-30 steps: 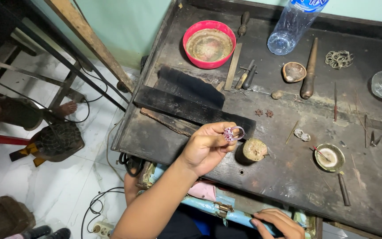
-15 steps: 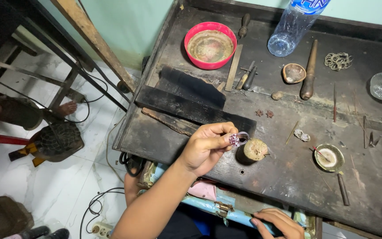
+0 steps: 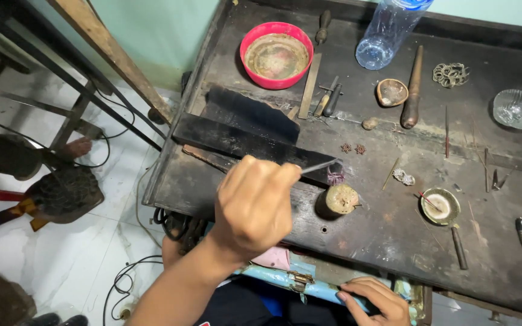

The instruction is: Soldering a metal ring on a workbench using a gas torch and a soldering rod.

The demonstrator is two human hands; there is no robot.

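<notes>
A dark, scuffed workbench (image 3: 357,241) fills most of the view, with two black slabs (image 3: 243,136) lying across its left half. At the far edge stand a clear plastic bottle (image 3: 388,33) and a red bowl (image 3: 276,54); a wooden-handled tool (image 3: 412,90) lies just right of the bottle's base. The left hand (image 3: 255,205) hangs over the near left part of the bench, fingers curled tight, pinching slim metal tweezers (image 3: 320,166) whose tips point right and meet a small purple filigree piece (image 3: 335,176). That piece sits against the slab's right end, just behind a short round wooden stump (image 3: 341,198). The right hand (image 3: 373,299) rests at the near edge on a blue strip; its grip I cannot tell. A small round dish (image 3: 441,206) lies right of the stump.
</notes>
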